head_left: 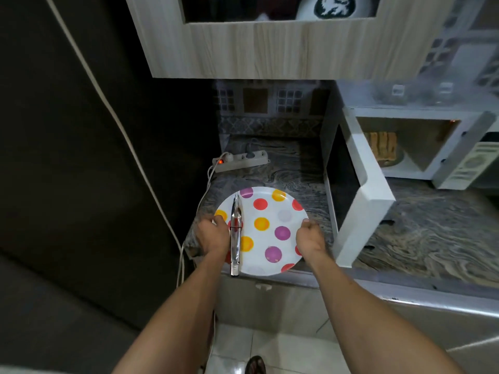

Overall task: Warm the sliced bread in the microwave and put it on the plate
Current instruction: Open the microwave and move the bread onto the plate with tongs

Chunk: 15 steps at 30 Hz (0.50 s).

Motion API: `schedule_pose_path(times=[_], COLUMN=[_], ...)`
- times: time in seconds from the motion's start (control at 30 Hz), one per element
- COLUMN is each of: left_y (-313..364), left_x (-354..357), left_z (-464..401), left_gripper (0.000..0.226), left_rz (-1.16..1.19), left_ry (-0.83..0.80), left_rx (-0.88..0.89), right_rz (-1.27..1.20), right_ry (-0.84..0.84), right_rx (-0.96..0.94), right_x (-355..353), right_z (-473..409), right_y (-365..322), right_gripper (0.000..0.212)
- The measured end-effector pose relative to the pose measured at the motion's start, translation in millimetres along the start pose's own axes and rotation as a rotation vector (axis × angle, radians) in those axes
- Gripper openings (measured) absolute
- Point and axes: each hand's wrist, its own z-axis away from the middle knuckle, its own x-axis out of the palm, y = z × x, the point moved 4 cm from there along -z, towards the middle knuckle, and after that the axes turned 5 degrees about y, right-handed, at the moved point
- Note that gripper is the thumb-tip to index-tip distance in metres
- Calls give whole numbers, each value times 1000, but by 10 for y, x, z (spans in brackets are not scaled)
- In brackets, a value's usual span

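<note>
A white plate (280, 211) with coloured dots lies on the dark marbled counter. My left hand (212, 234) grips its left rim and my right hand (309, 237) grips its right rim. Metal tongs (235, 233) rest shut across the plate's left side, just right of my left hand. The white microwave (405, 114) stands at the right with its door (359, 190) swung open towards me. Inside it, sliced bread (380, 145) sits on a small dish.
A power strip (240, 159) with a red light and a plug lies at the back of the counter. A white cable (129, 141) runs down the dark wall at the left. A wooden cabinet (270, 49) hangs overhead. The counter edge (351, 276) is close to me.
</note>
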Motion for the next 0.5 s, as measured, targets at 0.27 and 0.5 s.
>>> schedule_pose_path(times=[0.27, 0.5], left_y=[-290, -462], left_x=[-321, -329], left_z=[1007, 1926], left_gripper=[29, 26], left_rz=[-37, -96], left_ry=[-68, -194], left_rx=[-26, 18], right_rz=[-56, -56], right_ry=[49, 134], right_rx=[25, 78], right_x=[-635, -1363], right_z=[690, 1177], right_y=[818, 1612], right_gripper=[45, 44])
